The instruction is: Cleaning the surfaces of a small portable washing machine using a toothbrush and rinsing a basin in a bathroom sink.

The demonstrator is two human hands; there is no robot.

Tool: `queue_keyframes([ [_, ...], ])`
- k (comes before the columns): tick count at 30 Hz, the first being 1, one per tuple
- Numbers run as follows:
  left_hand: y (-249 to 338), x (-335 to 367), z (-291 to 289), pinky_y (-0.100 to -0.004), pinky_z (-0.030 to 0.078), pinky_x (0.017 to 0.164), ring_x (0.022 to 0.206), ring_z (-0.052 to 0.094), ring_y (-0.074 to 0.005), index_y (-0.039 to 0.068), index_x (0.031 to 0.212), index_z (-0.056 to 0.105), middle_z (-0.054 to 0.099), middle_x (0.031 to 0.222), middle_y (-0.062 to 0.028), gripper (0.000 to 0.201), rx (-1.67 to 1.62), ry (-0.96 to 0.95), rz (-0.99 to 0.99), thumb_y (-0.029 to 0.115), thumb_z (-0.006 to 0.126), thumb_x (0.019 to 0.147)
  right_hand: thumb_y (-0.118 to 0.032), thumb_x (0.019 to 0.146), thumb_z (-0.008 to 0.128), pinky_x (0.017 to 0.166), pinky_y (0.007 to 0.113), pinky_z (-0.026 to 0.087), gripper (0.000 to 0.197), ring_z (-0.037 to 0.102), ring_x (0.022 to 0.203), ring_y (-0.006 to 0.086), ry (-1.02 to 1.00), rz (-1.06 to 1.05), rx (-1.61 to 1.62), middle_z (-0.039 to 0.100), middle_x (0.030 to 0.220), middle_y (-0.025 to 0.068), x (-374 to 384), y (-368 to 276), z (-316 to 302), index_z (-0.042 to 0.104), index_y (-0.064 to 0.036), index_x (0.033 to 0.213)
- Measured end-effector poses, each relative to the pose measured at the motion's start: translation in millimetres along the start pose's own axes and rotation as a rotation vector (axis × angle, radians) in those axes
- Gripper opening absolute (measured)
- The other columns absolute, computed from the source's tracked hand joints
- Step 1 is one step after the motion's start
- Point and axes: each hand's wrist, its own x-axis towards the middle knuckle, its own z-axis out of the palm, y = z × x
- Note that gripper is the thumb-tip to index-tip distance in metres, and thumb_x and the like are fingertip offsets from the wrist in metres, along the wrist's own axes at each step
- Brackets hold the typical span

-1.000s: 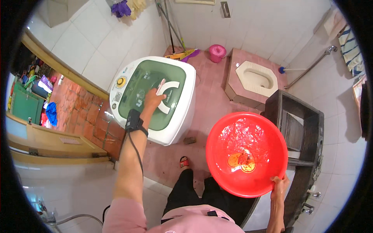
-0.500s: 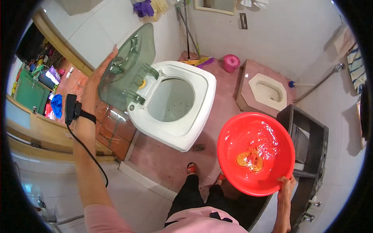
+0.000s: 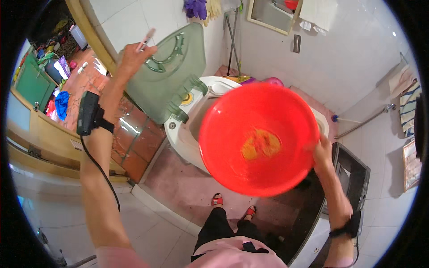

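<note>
My right hand (image 3: 322, 151), blurred by motion, grips the right rim of a red plastic basin (image 3: 228, 165) with a yellow-orange pattern on its bottom. The basin hangs over a white top-loading washing machine (image 3: 175, 136) and hides much of its tub opening. Whether water is in the basin is hard to make out through the blur. The machine's see-through green lid (image 3: 147, 91) stands raised at the left. Beside the lid's upper left edge is my left hand (image 3: 134, 58), one finger stretched upward and the fingers apart.
A dark stand (image 3: 355, 178) is near my right forearm. At the far wall, mop poles (image 3: 233, 44) lean in the corner, and purple gloves (image 3: 195, 8) hang above. A wooden door frame (image 3: 91, 33) borders the left. A low ledge (image 3: 170, 212) runs near my feet.
The basin has moved left, from beside the washing machine to over it, hiding the squat toilet. My left hand has come from behind the lid to its upper left edge.
</note>
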Motion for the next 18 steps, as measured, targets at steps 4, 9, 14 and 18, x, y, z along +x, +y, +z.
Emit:
queue_keyframes([
  [4, 6, -31, -9, -0.0321, 0.038, 0.053, 0.056, 0.048, -0.0151, 0.002, 0.077, 0.062, 0.053, 0.060, -0.0029, 0.039, 0.183, 0.048, -0.037, 0.041, 0.067, 0.074, -0.001, 0.064, 0.055, 0.052, 0.029, 0.046, 0.034, 0.057, 0.061, 0.0167, -0.059, -0.117, -0.215, 0.060, 0.076, 0.0084, 67, -17, 59, 0.057, 0.0049, 0.097],
  [9, -16, -114, -33, -0.0337, 0.042, 0.064, 0.072, 0.055, -0.0184, 0.002, 0.096, 0.061, 0.059, 0.075, -0.0095, 0.041, 0.144, 0.183, -0.128, 0.038, 0.065, 0.076, -0.003, 0.066, 0.055, 0.044, 0.032, 0.044, 0.027, 0.057, 0.058, 0.0191, -0.055, 0.123, 0.073, 0.057, 0.069, 0.0076, 71, 10, 49, 0.057, 0.0052, 0.091],
  [14, -73, -263, -59, -0.0291, 0.042, 0.065, 0.075, 0.053, -0.0121, 0.000, 0.117, 0.049, 0.060, 0.082, -0.0053, 0.045, -0.126, 0.298, -0.383, 0.026, 0.060, 0.082, -0.002, 0.065, 0.055, 0.042, 0.032, 0.045, 0.023, 0.057, 0.054, 0.0212, -0.022, 0.156, 0.120, 0.057, 0.073, 0.0107, 49, 22, 4, 0.056, 0.0050, 0.087],
  [18, -126, -400, -60, -0.0225, 0.040, 0.052, 0.057, 0.049, -0.0078, 0.002, 0.106, 0.053, 0.055, 0.065, -0.0020, 0.031, -0.193, 0.255, -0.876, 0.020, 0.058, 0.081, -0.002, 0.063, 0.055, 0.042, 0.031, 0.044, 0.021, 0.056, 0.053, 0.0188, 0.075, 0.100, 0.012, 0.058, 0.069, 0.0081, 66, 56, -87, 0.057, 0.0029, 0.083],
])
